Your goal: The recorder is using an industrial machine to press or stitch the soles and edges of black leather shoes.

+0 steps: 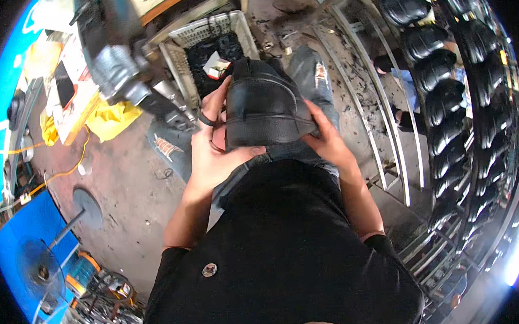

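Both my hands hold a black leather shoe (262, 105) over my lap, with a stitched seam curving across it. My left hand (214, 144) wraps its left side, the thumb lying along the lower edge and the fingers reaching up beside it. A dark ring or loop shows at those fingers. On the opposite side, my right hand (327, 137) presses its fingers and thumb against the leather. Close to my left fingers ends the metal head of a machine (126, 72). The inside of the shoe is mostly hidden.
Beyond my knees stands a pale plastic crate (242, 29) with black scraps and a small red-white box. A rack of black shoes (439, 94) fills the right side, beside metal rails (380, 95). At left are a yellow bag (111, 119), a cable and a fan (40, 273).
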